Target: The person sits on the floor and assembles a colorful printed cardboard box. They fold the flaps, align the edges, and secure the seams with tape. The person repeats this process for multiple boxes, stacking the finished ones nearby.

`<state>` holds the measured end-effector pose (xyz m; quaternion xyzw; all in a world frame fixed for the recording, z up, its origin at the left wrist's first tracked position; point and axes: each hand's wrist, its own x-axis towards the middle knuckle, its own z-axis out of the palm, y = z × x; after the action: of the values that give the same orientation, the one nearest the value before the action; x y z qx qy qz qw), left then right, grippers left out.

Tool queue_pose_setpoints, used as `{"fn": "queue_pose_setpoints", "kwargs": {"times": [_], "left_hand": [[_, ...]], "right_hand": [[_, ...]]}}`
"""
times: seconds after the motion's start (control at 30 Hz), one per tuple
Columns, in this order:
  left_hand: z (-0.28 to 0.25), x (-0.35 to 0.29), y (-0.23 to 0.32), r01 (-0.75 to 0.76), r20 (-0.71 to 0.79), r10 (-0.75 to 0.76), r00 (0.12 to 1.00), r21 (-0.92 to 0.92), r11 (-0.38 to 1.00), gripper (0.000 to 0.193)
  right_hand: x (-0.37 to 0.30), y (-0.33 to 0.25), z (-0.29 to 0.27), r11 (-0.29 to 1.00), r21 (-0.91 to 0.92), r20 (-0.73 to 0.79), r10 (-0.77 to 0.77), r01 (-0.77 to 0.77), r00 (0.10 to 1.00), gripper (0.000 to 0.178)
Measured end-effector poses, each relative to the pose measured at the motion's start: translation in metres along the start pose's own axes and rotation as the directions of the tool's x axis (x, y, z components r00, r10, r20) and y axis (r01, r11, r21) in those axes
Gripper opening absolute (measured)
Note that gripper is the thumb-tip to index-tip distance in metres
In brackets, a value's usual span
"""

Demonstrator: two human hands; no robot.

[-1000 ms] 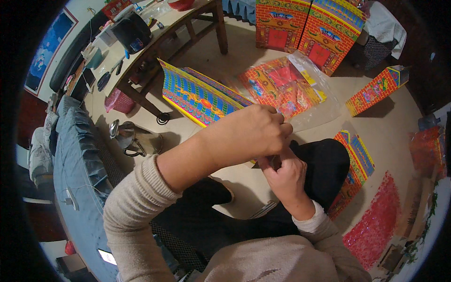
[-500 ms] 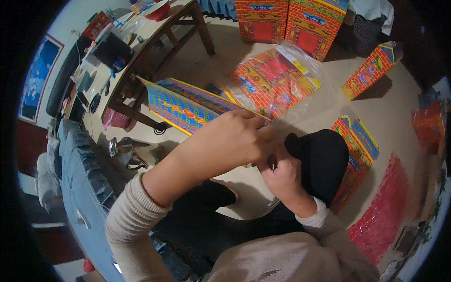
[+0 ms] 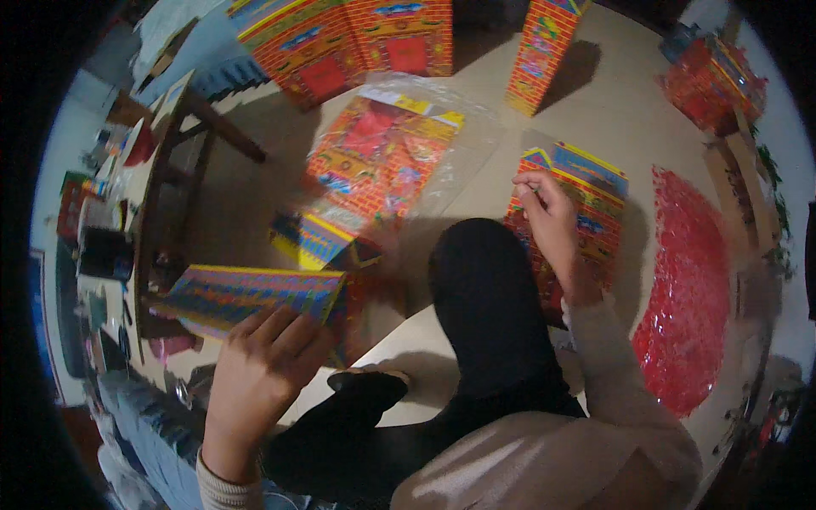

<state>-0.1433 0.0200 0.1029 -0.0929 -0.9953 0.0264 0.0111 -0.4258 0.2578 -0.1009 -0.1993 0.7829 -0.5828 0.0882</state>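
Note:
My left hand is closed in a fist at the near edge of a folded cardboard piece with a blue, tile-patterned roof print. Its fingertips are turned away, so whatever they hold is hidden. Out to the right, my right hand is raised with thumb and forefinger close together in a pinch; anything between them is too small to name. Below and behind that hand lies a brick-printed cardboard house piece with a yellow-edged top.
A clear plastic bag with brick-printed card sheets lies on the floor ahead. Taller printed panels and a narrow one stand beyond it. Red plastic sheeting is at the right, a cluttered wooden table at the left.
My hands, together before, are now wide apart, the left lower left and the right to the right. The view has turned, and the roof-printed piece now appears farther left and lower.

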Motion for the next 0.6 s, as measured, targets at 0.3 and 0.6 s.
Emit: {"fn": "queue_pose_setpoints", "kwargs": {"times": [0.3, 0.6], "left_hand": [[0.0, 0.008, 0.003, 0.05, 0.091, -0.053, 0.994, 0.038, 0.998, 0.029], [0.004, 0.009, 0.007, 0.091, 0.084, -0.094, 0.992, 0.045, 0.995, 0.029]], "right_hand": [[-0.01, 0.335, -0.058, 0.758, -0.648, 0.3, 0.344, -0.074, 0.89, 0.036], [-0.015, 0.363, -0.032, 0.688, -0.677, 0.242, 0.542, -0.26, 0.805, 0.044]]}}
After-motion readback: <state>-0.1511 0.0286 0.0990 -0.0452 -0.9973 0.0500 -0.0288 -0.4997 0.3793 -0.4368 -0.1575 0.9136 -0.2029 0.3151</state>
